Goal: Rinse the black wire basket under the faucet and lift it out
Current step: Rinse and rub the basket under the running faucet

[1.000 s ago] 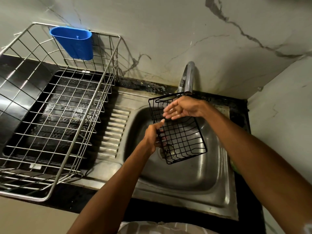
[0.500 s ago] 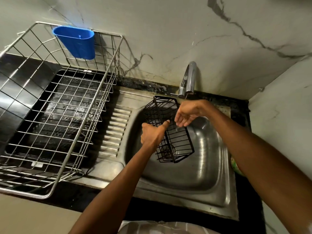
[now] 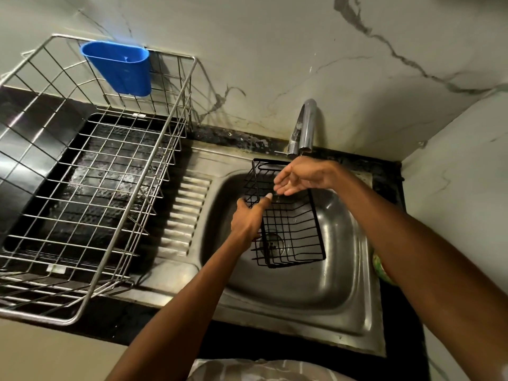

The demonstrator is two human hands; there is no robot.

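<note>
- The black wire basket (image 3: 288,218) is hanging over the bowl of the steel sink (image 3: 302,292), tilted, with its far end up near the faucet (image 3: 306,127) and its near end lower, in front of the drain (image 3: 272,244).
- The left hand (image 3: 247,220) is gripping the basket's left rim, thumb lying along the top wire and the other fingers curling round the side; this grip is holding the basket up.
- The right hand (image 3: 302,176) is hovering over the basket's far end, just below the faucet spout, with fingers relaxed and slightly spread; its grip is wide and holding nothing.
- Whether the right fingertips are touching the wires is not something the view is showing clearly.
- A few drops are showing below the right hand; no steady stream is showing from the spout.
- The sink's ribbed drainboard (image 3: 187,213) is lying to the left of the bowl.
- A large silver wire dish rack (image 3: 115,171) is sitting on the dark surface (image 3: 24,149) left of the sink, well apart from the black basket.
- A blue plastic holder (image 3: 121,68) is hanging on the rack's back rail, against the marble-patterned wall (image 3: 275,50).
- A green object (image 3: 380,268) is peeking out at the sink's right edge, mostly hidden by the right forearm.
</note>
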